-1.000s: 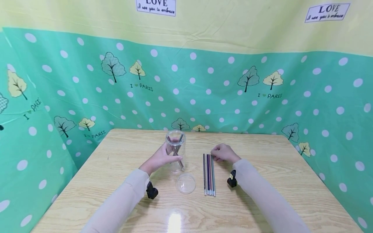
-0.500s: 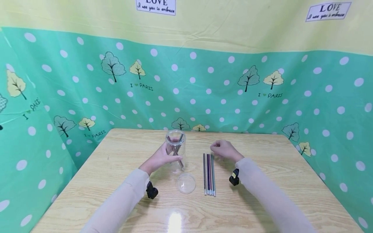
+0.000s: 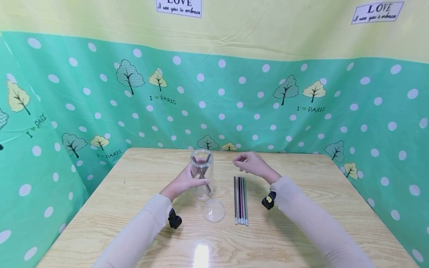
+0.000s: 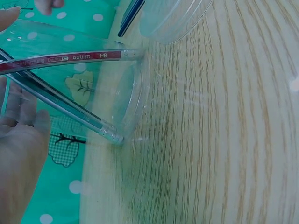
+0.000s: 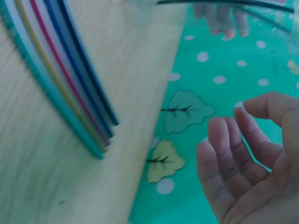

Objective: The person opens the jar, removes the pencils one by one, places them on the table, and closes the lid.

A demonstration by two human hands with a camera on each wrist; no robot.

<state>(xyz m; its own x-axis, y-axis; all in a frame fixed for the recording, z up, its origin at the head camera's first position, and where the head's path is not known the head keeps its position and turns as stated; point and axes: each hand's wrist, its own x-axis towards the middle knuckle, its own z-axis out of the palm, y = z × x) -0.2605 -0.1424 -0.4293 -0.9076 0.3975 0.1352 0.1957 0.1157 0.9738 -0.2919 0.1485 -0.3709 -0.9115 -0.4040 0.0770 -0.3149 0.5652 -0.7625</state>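
Near the frame's center, a person's left hand (image 3: 186, 180) grips a clear jar (image 3: 210, 171) of pencils (image 4: 79, 58); the empty right hand (image 3: 255, 164), loosely curled, hangs beyond a pencil row (image 3: 240, 201) at lower center. Filling the jar seems underway; another pencil would call for a fine pinch.

Long pale sleeves (image 3: 142, 227); small black blocky devices (image 3: 174, 219) by both wrists, yellow patch (image 3: 269, 199) on right one.
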